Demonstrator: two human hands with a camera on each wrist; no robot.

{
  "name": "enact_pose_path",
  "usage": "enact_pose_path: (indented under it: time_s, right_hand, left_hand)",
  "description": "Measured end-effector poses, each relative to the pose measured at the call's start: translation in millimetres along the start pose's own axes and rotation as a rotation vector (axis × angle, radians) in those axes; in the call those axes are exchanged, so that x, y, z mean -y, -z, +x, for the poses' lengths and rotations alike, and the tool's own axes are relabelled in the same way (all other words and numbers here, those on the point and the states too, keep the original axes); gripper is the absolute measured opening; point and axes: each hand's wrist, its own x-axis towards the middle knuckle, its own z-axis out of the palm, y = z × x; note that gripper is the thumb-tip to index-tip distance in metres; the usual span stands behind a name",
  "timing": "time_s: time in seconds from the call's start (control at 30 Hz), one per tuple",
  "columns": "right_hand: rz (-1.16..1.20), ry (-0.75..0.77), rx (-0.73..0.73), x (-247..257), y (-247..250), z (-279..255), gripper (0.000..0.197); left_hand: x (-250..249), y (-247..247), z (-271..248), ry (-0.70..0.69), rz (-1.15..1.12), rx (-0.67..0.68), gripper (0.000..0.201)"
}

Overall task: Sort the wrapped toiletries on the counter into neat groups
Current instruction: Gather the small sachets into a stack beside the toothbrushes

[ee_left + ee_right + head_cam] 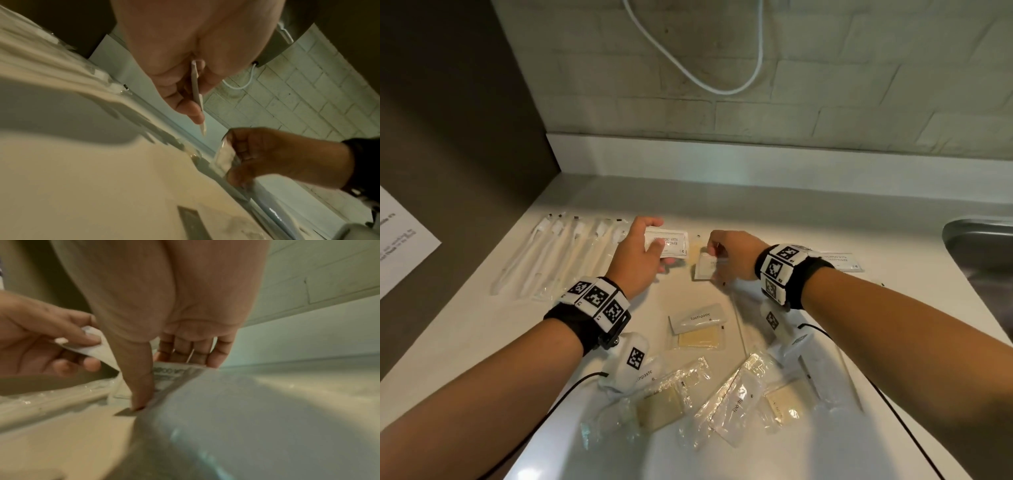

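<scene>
I have the pale, smooth counter top (482, 342) in front of me, and I go through it from the biggest lot down.

Far left lies a row of long white toothbrushes in clear wrappers (558, 253), side by side, long axes running away from me with the heads toward the wall. That reads as a finished group, parked at the edge to keep the middle free.

Near me sits the unsorted heap: crinkled clear plastic packets with cream pads (664, 401) and white toothpaste sachets (697, 318), lying at mixed angles, some overlapping.

My left hand (635, 255) is clamped on a flat white shampoo-with-conditioner sachet (671, 243), thumb on the printed face and fingers beneath. It is off the counter, just right of the brushes, long axis roughly left to right, print facing up toward me. In the left wrist view it shows edge-on between thumb and fingers.

My right hand (729, 255) pinches a smaller white sachet in a clear wrapper (705, 267) at its top edge, its lower edge on or close to the counter, long axis tipped toward me. I judge both are held by their edges so the labels stay readable for matching.

A third white shampoo sachet (840, 262) lies flat beyond my right wrist, long axis across.
</scene>
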Motion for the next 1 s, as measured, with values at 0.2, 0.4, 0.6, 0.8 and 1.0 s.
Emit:
enact_pose_path:
  time_s: [0.2,0.4,0.6,0.8,1.0]
  right_hand:
    - [0.22,0.224,-0.157,8.5,29.1,-20.9,0.035]
    - [0.344,0.199,-0.316,-11.1,40.4,-46.3,0.06]
    - [0.285,0.125,-0.395,-40.0,44.2,-61.4,0.085]
    - [0.294,-0.141,-0.202,-95.9,56.9,-61.9,0.063]
    - [-0.243,-0.345,0.005,-131.0,38.5,-52.8,0.044]
  left_hand:
    - [-19.8,-24.6,-16.1,-0.018,-0.06,0.054,0.017]
    - [-46.9,-53.1,-27.6,-0.062,-0.236,0.177,0.033]
    - [-39.4,-77.1,-21.2,-0.134,-0.146,0.182,0.009]
    - [-34.6,-81.6,-11.8,-0.071,-0.129,0.19,0.042]
    - [-37.0,-87.8,-8.4,-0.008,-0.153,0.222,0.031]
